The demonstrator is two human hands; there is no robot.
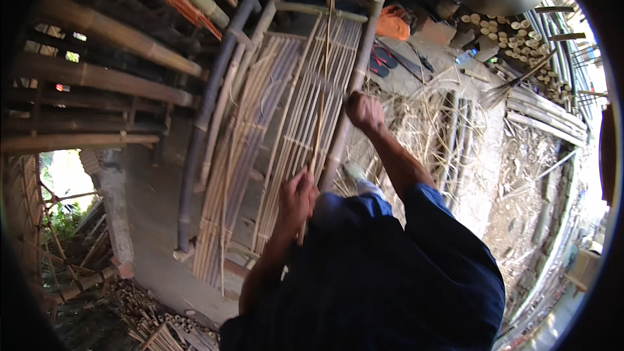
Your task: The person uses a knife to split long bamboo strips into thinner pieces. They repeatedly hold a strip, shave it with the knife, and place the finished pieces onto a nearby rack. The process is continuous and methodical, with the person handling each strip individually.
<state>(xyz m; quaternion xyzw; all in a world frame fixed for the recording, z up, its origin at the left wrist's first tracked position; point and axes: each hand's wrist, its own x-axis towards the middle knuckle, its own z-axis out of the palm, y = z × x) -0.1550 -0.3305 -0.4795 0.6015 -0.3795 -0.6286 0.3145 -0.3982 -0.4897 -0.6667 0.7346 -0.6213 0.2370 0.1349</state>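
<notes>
My left hand (299, 194) is closed round a long thin bamboo strip (321, 109). The strip runs lengthwise over a bamboo frame, its far end rising past the far crosspiece. Under it lies a slatted bamboo panel (279, 168) of narrow parallel slats tied with cross strips. My right hand (365, 112) is a fist beside the frame's thick right-hand pole (339, 136). Whatever it may hold, if anything, is hidden. To the left of the panel, a bundle of darker bamboo slats (244, 143) lies along the frame, next to its dark left pole (207, 107).
Stacked bamboo poles (110, 78) fill the left side. Shavings (416, 123) litter the floor at right, near sandals (382, 58), an orange bag (392, 24), a plastic bottle (466, 56) and a broom (497, 95). Cut bamboo ends (513, 38) are piled at the far right.
</notes>
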